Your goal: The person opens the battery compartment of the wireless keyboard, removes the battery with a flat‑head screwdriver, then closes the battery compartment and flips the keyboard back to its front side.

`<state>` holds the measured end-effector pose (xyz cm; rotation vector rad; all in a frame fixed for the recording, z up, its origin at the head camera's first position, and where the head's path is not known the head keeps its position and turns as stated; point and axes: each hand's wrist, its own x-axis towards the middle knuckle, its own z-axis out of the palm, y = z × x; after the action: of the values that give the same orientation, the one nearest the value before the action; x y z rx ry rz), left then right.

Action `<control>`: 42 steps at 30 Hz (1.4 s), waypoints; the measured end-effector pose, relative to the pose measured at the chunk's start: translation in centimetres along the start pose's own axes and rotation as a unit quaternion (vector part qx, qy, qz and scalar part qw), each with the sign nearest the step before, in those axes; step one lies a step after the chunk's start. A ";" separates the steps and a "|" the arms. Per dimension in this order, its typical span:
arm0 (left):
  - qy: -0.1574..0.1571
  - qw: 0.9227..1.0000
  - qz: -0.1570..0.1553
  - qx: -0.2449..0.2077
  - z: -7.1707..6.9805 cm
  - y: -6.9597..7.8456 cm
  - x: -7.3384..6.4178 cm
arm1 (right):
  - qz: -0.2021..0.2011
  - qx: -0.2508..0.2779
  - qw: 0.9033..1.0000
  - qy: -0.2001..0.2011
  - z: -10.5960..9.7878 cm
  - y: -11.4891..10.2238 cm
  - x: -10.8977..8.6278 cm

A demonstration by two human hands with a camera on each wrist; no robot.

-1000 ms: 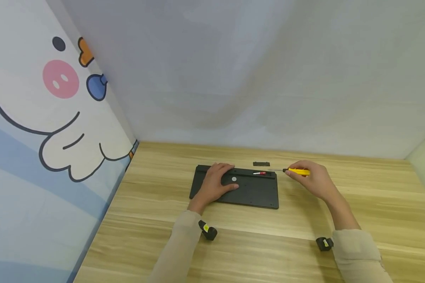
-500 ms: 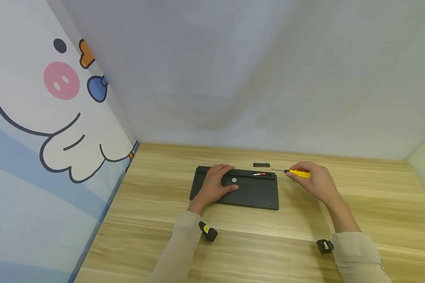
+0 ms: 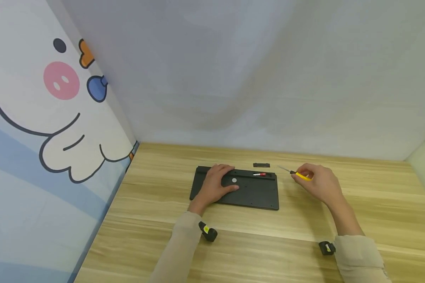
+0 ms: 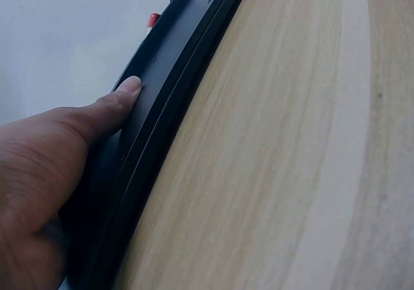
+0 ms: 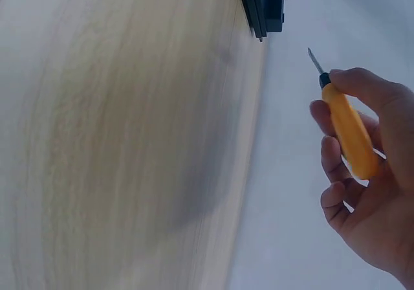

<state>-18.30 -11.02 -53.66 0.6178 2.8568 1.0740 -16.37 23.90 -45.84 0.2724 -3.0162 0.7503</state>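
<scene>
A black keyboard lies underside up on the table, with a round pale sticker. In the slot along its far edge sits a red and white battery. My left hand rests spread across the keyboard's left half; in the left wrist view its thumb lies straight on the casing. Off the keyboard's right end, my right hand holds a screwdriver by its yellow handle. Its thin metal tip points up and left, apart from the keyboard. A small black battery cover lies behind the slot.
The wooden table meets a grey wall panel at the back. A cartoon-printed panel stands along the left side. Black wrist cameras sit by both sleeves, one at the left wrist.
My right hand has drawn slightly right, away from the keyboard, and the screwdriver has tilted so its tip points further up. The left hand, keyboard and cover stay in place.
</scene>
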 end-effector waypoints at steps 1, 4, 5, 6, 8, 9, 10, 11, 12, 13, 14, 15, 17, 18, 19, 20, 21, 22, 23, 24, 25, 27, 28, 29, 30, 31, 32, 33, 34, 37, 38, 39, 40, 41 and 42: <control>0.000 1.000 0.000 0.000 0.0 0.0 0.0 | 0.002 0.000 1.000 -0.001 -0.1 0.0 -0.1; -0.002 1.000 -0.002 0.001 0.0 0.0 0.0 | 0.005 0.000 1.000 -0.003 -0.1 0.2 -0.2; -0.002 1.000 -0.002 0.002 0.0 0.0 0.0 | 0.006 -0.001 1.000 -0.003 -0.1 0.3 -0.3; -0.002 1.000 -0.002 0.001 0.0 0.0 0.0 | 0.008 -0.002 1.000 -0.005 -0.1 0.4 -0.3; -0.001 1.000 0.000 -0.001 0.0 0.0 0.0 | 0.012 -0.005 1.000 -0.010 -0.1 0.6 -0.3; -0.001 1.000 0.001 -0.003 0.0 0.0 0.0 | 0.016 -0.007 1.000 -0.014 0.0 0.7 -0.4; 0.000 1.000 0.002 -0.004 0.0 -0.1 0.0 | 0.021 -0.009 1.000 -0.019 0.0 0.8 -0.4; 0.000 1.000 0.002 -0.004 0.0 -0.1 0.0 | 0.025 -0.010 0.999 -0.024 0.1 0.8 -0.5; 0.000 1.000 0.002 -0.004 0.0 -0.1 0.0 | 0.030 -0.011 0.999 -0.029 0.1 0.9 -0.5; 0.001 1.000 0.002 -0.003 0.0 -0.1 0.0 | 0.036 -0.013 0.999 -0.034 0.2 1.0 -0.6; 0.001 1.000 0.002 -0.003 0.0 -0.1 0.0 | 0.041 -0.013 0.998 -0.039 0.3 1.1 -0.7; 0.001 1.000 0.003 -0.003 0.0 -0.1 0.0 | 0.045 -0.013 0.998 -0.042 0.4 1.2 -0.7; 0.002 1.000 0.004 -0.002 0.0 -0.1 0.0 | 0.051 -0.014 0.998 -0.046 0.5 1.3 -0.9; 0.003 1.000 0.005 -0.002 0.0 -0.2 0.0 | 0.055 -0.014 0.997 -0.048 0.5 1.4 -0.9; 0.003 1.000 0.006 -0.002 0.0 -0.1 -0.1 | 0.056 -0.014 0.997 -0.049 0.6 1.5 -1.0; 0.002 1.000 0.005 -0.003 0.0 -0.1 -0.1 | 0.058 -0.014 0.997 -0.051 0.6 1.5 -1.0; 0.002 1.000 0.004 -0.002 0.0 -0.1 -0.1 | 0.060 -0.015 0.997 -0.053 0.6 1.6 -1.1; 0.001 1.000 0.003 -0.001 0.0 -0.1 -0.1 | 0.062 -0.016 0.996 -0.056 0.7 1.7 -1.1; 0.000 1.000 0.004 -0.001 0.0 -0.1 -0.1 | 0.065 -0.015 0.996 -0.058 0.7 1.7 -1.1; 0.000 1.000 0.004 -0.002 0.0 -0.1 -0.1 | 0.068 -0.016 0.996 -0.061 0.8 1.8 -1.2; -0.001 1.000 0.005 -0.003 0.0 0.0 -0.1 | 0.071 -0.016 0.995 -0.064 0.8 1.8 -1.2; -0.001 1.000 0.006 -0.003 0.0 0.0 -0.1 | 0.077 -0.015 0.995 -0.069 0.9 1.9 -1.3; 0.000 1.000 0.007 -0.004 0.0 0.0 -0.1 | 0.081 -0.014 0.994 -0.073 1.0 1.9 -1.3; 0.001 1.000 0.008 -0.006 0.0 0.0 -0.1 | 0.084 -0.013 0.993 -0.076 1.0 1.9 -1.3; 0.000 1.000 0.006 -0.005 0.0 0.0 0.0 | 0.087 -0.013 0.993 -0.079 1.0 1.9 -1.4; -0.001 1.000 0.004 -0.004 0.0 0.0 0.0 | 0.091 -0.014 0.992 -0.081 1.0 1.9 -1.4; -0.003 1.000 0.002 -0.003 -0.1 0.0 0.0 | 0.094 -0.014 0.992 -0.084 1.0 1.9 -1.4; -0.003 1.000 0.001 -0.003 -0.1 0.0 0.0 | 0.096 -0.014 0.992 -0.086 1.0 1.9 -1.4; -0.005 1.000 -0.001 -0.002 -0.1 0.0 0.0 | 0.099 -0.015 0.991 -0.088 1.0 1.9 -1.5; -0.006 1.000 -0.003 -0.002 -0.1 -0.1 0.0 | 0.103 -0.020 0.991 -0.089 1.0 1.8 -1.5; -0.004 1.000 -0.001 -0.002 0.0 -0.1 0.0 | 0.103 -0.021 0.991 -0.089 1.0 1.9 -1.5; -0.003 1.000 0.000 -0.003 0.0 -0.1 0.0 | 0.103 -0.022 0.991 -0.088 1.1 1.9 -1.4; -0.003 1.000 0.000 -0.004 0.0 -0.1 0.0 | 0.103 -0.023 0.991 -0.086 1.1 1.9 -1.4; -0.002 1.000 0.001 -0.003 0.0 -0.1 0.0 | 0.103 -0.024 0.991 -0.084 1.2 1.9 -1.4; -0.002 1.000 0.002 -0.002 0.0 -0.2 0.0 | 0.103 -0.025 0.991 -0.082 1.3 1.9 -1.5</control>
<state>-18.39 -11.12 -53.77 0.6250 2.8493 1.0781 -15.25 25.24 -47.94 0.0229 -3.2509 0.6944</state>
